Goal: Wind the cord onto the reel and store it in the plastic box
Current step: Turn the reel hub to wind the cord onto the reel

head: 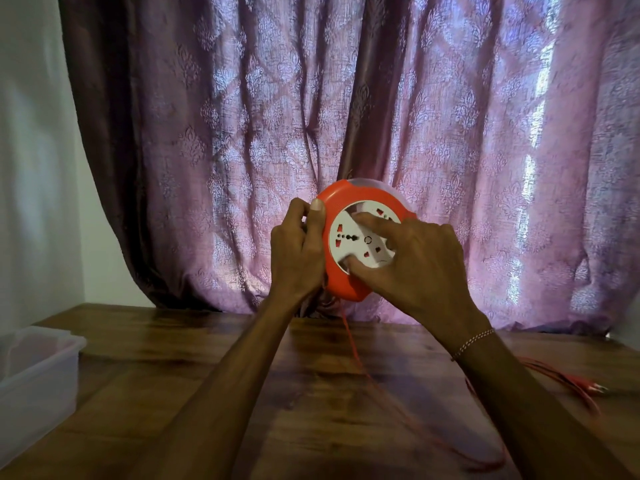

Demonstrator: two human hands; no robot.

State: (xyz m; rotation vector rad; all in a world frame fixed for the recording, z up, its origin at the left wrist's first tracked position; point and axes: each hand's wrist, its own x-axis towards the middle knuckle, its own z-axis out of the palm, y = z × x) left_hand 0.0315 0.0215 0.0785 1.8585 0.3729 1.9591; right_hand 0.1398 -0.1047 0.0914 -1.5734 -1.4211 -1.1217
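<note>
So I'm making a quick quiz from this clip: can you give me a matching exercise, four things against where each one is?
Things:
1. reel
2. plastic box
3. plug
4. bracelet

Places:
A. on the right wrist
B. on the table, far left
C. held up between both hands
D. on the table, far right

Pairs: 1-C, 2-B, 3-D, 4-A

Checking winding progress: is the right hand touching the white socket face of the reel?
Touching. The head view shows the right hand with fingers pressed flat on the reel's white socket face, with no gap.
</note>
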